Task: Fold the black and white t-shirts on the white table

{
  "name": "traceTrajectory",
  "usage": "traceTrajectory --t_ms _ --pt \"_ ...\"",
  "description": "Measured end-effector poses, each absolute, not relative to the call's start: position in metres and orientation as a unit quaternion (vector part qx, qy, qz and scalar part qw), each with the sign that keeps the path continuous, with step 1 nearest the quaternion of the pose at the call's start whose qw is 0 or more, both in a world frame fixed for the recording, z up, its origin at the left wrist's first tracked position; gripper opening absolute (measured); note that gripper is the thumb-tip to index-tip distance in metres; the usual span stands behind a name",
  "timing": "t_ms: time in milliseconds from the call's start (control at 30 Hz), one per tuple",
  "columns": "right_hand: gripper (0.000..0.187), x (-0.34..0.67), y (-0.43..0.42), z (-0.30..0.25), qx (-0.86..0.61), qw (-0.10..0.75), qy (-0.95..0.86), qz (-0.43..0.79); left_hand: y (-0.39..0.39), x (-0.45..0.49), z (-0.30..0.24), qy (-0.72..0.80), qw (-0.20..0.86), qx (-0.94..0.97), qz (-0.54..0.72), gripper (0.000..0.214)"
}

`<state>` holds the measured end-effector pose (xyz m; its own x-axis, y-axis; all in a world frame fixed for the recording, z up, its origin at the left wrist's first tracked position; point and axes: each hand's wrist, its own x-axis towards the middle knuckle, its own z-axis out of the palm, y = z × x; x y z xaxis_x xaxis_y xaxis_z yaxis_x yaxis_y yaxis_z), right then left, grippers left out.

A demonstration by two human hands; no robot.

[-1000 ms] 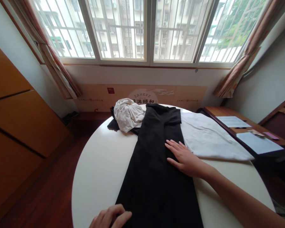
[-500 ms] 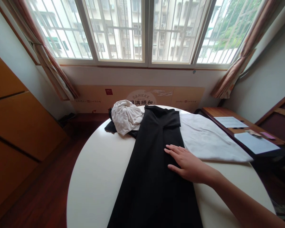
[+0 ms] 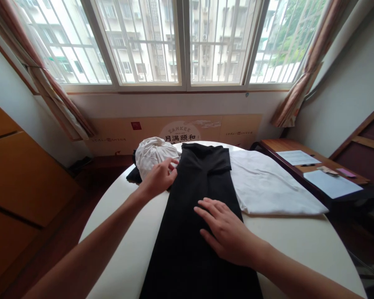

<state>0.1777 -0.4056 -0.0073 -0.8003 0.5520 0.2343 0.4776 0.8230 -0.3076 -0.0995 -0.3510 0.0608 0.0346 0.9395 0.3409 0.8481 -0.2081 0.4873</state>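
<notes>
A long black garment (image 3: 190, 249) lies flat down the middle of a round white table (image 3: 299, 236). My right hand (image 3: 226, 230) rests palm down on it, fingers spread, near its right edge. My left hand (image 3: 160, 177) reaches to the far end, its fingertips at a crumpled white cloth (image 3: 152, 155) and the black garment's edge, with no clear grip. A folded white garment (image 3: 268, 187) lies flat to the right of the black one. A bit of black fabric (image 3: 133, 174) shows beneath the crumpled cloth.
A wooden side desk (image 3: 286, 145) with papers (image 3: 332, 183) stands to the right of the table. Wooden cabinet doors (image 3: 25, 178) fill the left side. A printed board (image 3: 174, 135) sits below the barred window (image 3: 143, 45).
My left hand has moved from the near table edge to the crumpled white cloth at the far end. My right hand has slid left across the black garment, and the view has tilted upward.
</notes>
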Motion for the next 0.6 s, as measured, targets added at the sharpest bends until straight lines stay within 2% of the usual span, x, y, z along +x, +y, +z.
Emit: traceTrajectory --t_ms 133,200,333,500,600 --pt "0.070 0.176 -0.408 -0.010 -0.204 0.094 -0.953 0.205 -0.225 -0.109 0.050 0.653 0.024 0.716 0.247 0.055" --pt "0.073 0.177 -0.406 -0.009 -0.200 0.089 -0.946 0.238 -0.179 -0.112 0.048 0.663 0.028 0.714 0.223 0.060" --pt "0.076 0.180 -0.398 -0.008 -0.187 0.102 -0.935 0.284 -0.121 -0.117 0.048 0.665 0.053 0.720 0.190 0.040" --pt "0.084 0.178 -0.387 -0.022 -0.153 0.105 -0.944 0.272 -0.087 -0.133 0.049 0.695 0.059 0.684 0.214 0.019" --pt "0.075 0.177 -0.383 -0.029 -0.144 0.106 -0.954 0.240 -0.081 -0.145 0.050 0.715 0.068 0.651 0.246 0.016"
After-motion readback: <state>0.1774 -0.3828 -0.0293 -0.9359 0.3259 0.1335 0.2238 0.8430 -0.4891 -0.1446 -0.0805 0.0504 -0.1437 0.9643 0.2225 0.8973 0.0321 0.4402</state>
